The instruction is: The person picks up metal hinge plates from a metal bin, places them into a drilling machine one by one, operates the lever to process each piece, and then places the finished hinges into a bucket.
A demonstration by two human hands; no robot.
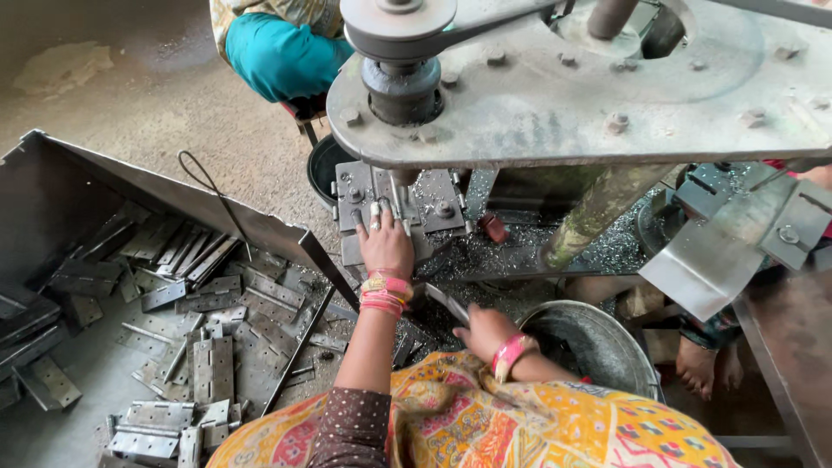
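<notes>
The left hand (385, 245) presses flat, fingers spread, on one metal plate (394, 208) under the press. The right hand (482, 329) curls loosely beside one steel bucket (607, 347), holding nothing visible. Dozens of hinges (212, 364) fill the tray.

**Hands between the tray and the bucket**

The left hand (386, 245) rests on the jig plate (399, 208) under the press table (572, 95). Left of it lies the tray (52, 199) holding hinges (212, 368). The right hand (484, 331) sits nearer, just beside the bucket (598, 342) on its right.

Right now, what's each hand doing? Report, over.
Left hand on press fixture, fingers at a metal piece. Right hand beside steel bucket. Hinge plates piled left.
</notes>
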